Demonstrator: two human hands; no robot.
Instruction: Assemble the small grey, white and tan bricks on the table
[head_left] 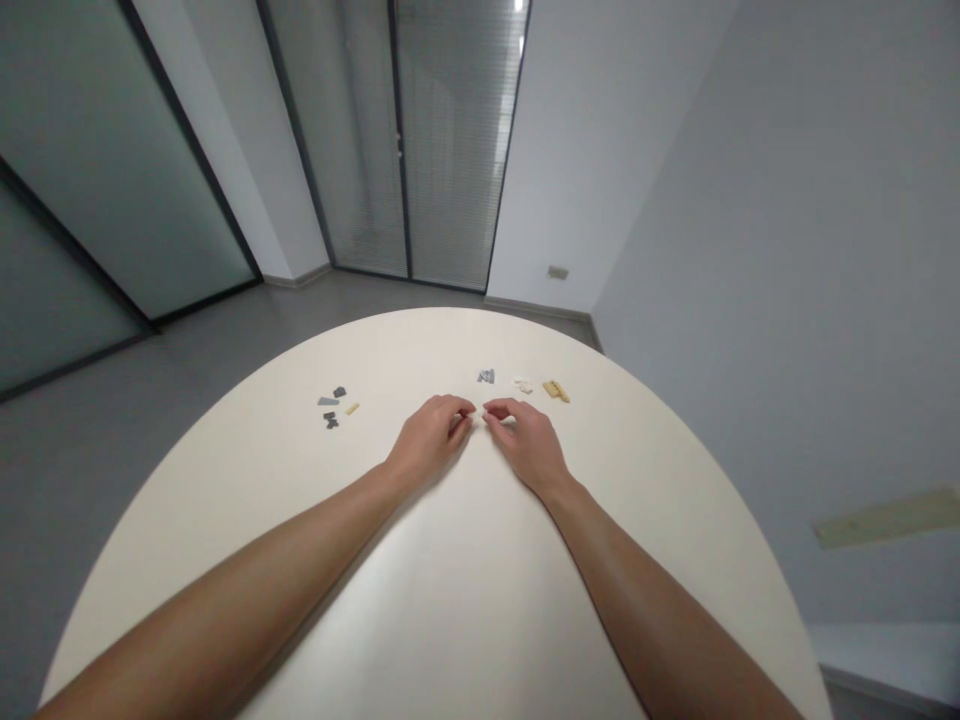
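My left hand (437,430) and my right hand (527,438) rest low over the middle of the white table, fingertips facing each other across a narrow gap. Both have thumb and fingers drawn into a pinch. Whatever is between them, if anything, is too small to make out. Just beyond the fingertips lies a little heap of grey pieces (486,376), apart from both hands. Small white pieces (523,385) sit behind my right hand, and tan pieces (555,390) that look like toy building bricks lie right of those.
On the left of the round white table (450,335) are dark grey pieces (331,421), another dark piece (340,392), a flat grey-blue piece (328,402) and a tan strip (352,408). Beyond the table's curved edge are glass panels (450,150) and a wall (787,250).
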